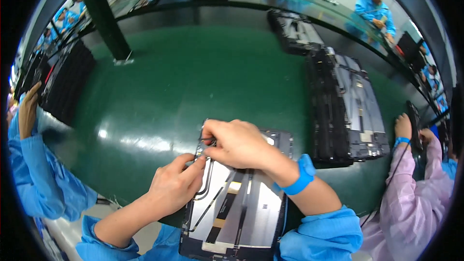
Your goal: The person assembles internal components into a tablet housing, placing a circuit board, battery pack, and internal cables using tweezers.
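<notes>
A flat tablet-like panel (265, 203) with a silver back, black frame and dark ribbon cables lies in front of me, its near end over the table's front edge. My right hand (234, 142), wearing a blue wrist strap (302, 176), reaches across the panel to its far left corner. Its thumb and fingers are closed in a pinch there; whatever is between them is too small to make out. Next to it, my left hand (176, 186) rests along the panel's left edge, finger and thumb pinched near the same corner. What those fingertips hold is hidden.
On the green table (159, 77), a tall stack of similar panels (357, 106) stands at the right, with another stack (295, 31) behind it. Dark panels (70, 79) are stacked at the left beside a green post (104, 19). Co-workers sit on both sides and across.
</notes>
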`<state>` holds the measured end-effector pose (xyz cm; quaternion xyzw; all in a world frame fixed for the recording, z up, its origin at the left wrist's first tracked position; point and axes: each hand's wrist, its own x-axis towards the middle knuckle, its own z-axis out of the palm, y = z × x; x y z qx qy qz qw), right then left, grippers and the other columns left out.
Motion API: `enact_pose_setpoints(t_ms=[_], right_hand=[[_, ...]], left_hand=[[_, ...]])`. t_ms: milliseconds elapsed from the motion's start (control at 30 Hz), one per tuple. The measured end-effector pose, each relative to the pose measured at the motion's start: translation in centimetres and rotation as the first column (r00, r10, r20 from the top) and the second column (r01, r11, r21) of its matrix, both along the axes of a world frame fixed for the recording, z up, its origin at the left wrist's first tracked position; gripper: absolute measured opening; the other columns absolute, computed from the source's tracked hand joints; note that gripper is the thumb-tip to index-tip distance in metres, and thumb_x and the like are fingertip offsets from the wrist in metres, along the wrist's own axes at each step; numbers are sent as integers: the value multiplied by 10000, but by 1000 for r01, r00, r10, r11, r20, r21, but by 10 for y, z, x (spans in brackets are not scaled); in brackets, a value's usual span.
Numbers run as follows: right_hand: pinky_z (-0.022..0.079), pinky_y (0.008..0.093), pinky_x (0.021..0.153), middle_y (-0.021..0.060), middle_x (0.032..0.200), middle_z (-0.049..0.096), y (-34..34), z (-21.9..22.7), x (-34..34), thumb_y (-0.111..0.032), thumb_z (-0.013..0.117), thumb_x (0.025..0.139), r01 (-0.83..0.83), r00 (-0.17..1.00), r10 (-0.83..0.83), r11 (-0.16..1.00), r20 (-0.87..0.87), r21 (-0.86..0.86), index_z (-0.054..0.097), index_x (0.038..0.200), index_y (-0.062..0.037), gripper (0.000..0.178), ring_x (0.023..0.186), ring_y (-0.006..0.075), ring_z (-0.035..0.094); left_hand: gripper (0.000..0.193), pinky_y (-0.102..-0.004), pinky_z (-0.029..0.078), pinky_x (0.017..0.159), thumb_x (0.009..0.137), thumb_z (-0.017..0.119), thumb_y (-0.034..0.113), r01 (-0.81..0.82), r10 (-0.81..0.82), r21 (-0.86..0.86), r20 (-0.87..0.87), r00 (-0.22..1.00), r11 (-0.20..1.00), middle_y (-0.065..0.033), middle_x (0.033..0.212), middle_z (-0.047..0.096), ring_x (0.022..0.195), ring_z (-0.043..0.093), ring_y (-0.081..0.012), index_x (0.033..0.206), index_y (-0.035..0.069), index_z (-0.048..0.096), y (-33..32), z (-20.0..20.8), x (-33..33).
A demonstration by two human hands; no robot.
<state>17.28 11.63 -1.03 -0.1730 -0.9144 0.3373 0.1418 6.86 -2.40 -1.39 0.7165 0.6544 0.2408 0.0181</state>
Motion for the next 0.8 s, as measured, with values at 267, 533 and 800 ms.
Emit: enact_pose_setpoints(t_ms=[267,533,800], right_hand=[[417,365,537,154,595,549,1,23,44,-198,510,742,190,965,-203,978,-165,-92,511,746,-12,186,597,306,548],[429,380,549,181,643,554,-32,24,160,-401,462,773,54,817,116,960,564,-274,546,687,1,419,631,321,549],[415,353,566,192,665,542,-38,5,159,-487,483,728,-44,923,237,848,303,-528,522,719,55,543,656,300,540]], left_hand=[[639,-277,449,621,685,543,66,53,46,-167,539,841,984,-182,927,529,754,547,-253,1216,18,190,-45,-13,-9],[724,-262,399,761,711,615,209,99,349,-436,818,457,894,-146,1100,418,953,443,-192,1268,104,164,-129,4,8],[564,-287,378,811,704,607,127,328,501,-509,858,114,796,-85,1047,485,932,482,-170,1164,-15,312,-109,1,19]])
